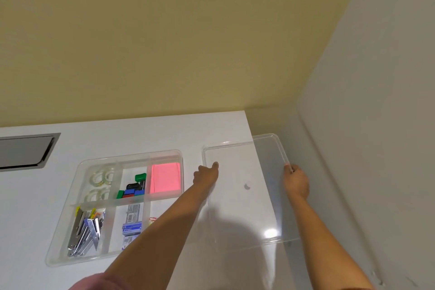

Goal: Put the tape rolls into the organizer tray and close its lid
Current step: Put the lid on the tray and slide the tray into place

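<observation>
- Nearest to me, both forearms of the person reach forward over the white counter (35, 231).
- The organizer tray (77, 195) lies on the counter at the left, open, with no cover on it. It is clear plastic with dividers, and I judge it stiff enough to stay flat.
- In its near compartments lie metal staplers (84, 231) and small boxes of staples (131, 226); these look like the heavy part of the load.
- The tape rolls (100, 183) already sit in the far left compartment of the tray, so I judge that only the closing remains.
- To the right of the tray, the lid (242, 207) is a clear, thin sheet with a low rim. It lies mostly on the counter, and its right side hangs past the counter edge.
- The left hand (206, 175) is closed on the left long edge of the lid, thumb on top.
- The right hand (295, 180) pinches the right long edge, fingers curled around the rim.
- I judge the lid to be light, a little flexible and smooth, so it may slip or bend; holding both long edges, as now, seems the safe place.
- Furthest away are pink notes (164, 179) and coloured clips (134, 188) in the far compartments.
</observation>
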